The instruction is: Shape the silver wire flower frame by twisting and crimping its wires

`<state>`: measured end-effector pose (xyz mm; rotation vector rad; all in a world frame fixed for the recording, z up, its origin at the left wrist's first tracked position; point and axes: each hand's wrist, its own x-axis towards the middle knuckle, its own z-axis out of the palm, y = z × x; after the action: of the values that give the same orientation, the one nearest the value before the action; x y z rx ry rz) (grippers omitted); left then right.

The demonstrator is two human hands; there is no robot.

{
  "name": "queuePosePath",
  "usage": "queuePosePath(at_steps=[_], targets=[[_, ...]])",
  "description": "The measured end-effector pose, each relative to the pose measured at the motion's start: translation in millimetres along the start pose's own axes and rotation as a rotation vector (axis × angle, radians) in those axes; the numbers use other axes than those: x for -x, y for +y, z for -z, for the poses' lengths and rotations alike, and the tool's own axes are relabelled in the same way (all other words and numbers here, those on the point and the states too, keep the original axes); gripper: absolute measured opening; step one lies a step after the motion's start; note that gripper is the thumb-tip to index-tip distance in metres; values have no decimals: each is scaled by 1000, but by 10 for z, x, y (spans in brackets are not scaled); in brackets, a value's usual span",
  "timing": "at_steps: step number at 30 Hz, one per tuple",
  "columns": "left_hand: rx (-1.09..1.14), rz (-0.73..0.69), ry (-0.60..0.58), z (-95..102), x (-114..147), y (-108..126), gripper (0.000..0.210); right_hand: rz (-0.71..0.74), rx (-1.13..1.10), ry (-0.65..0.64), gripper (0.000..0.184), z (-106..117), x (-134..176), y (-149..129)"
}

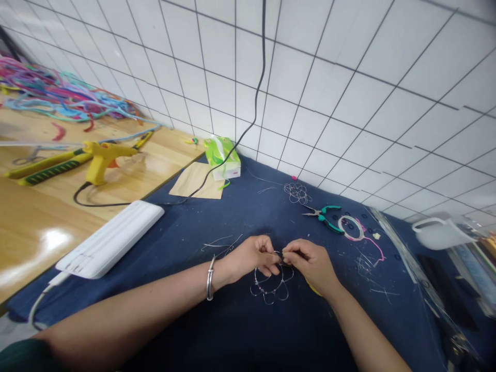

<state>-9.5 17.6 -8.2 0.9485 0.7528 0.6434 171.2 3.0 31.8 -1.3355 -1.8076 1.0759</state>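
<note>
A flower-shaped wire ring point(269, 287) with small loops round its edge hangs below my fingers, above the dark blue cloth. My left hand point(256, 256), with a silver bangle at the wrist, pinches the ring's upper part. Close beside it, my right hand point(308, 261) has thumb and forefinger pressed together at the same upper edge of the wire. The fingertips hide the exact spot where they meet it. Something yellow point(313, 288) shows under my right palm, mostly covered.
Teal-handled pliers point(323, 216), a looped wire piece point(297, 193) and a wire coil point(351, 228) lie behind my right hand. Wire scraps point(220, 244) are scattered about. Leftward are a white power strip point(112, 237), a yellow glue gun point(103, 160) and a tissue pack point(222, 157). A black cable point(256, 103) hangs down.
</note>
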Motion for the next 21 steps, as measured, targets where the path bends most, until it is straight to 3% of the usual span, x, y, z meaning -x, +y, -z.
queuePosePath(at_steps=[11, 21], targets=[[59, -2, 21, 14, -2, 14, 25, 63, 248, 101, 11, -30, 31, -55], [22, -19, 15, -4, 3, 24, 22, -39, 253, 179, 14, -36, 67, -110]])
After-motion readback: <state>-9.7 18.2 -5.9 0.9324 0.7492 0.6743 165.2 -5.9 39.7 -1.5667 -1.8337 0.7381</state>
